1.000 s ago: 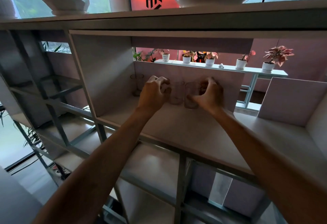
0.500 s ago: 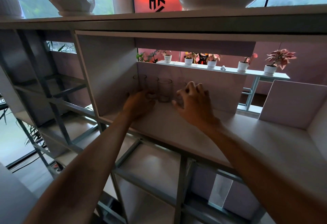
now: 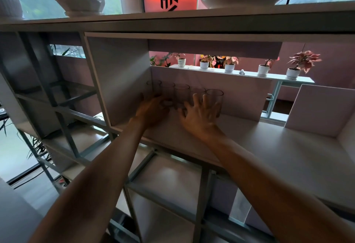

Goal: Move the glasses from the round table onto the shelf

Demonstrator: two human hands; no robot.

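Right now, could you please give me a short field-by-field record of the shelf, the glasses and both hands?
shelf: pale board in an open compartment
glasses: five clear tumblers, upright, in a row against the back panel
left hand: low in front of the left glasses, grip not clear
right hand: fingers spread, in front of the rightmost glass, not closed on it
background: potted plants on a ledge behind

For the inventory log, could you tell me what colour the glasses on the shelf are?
Clear, colourless glass; the glasses show best in the head view.
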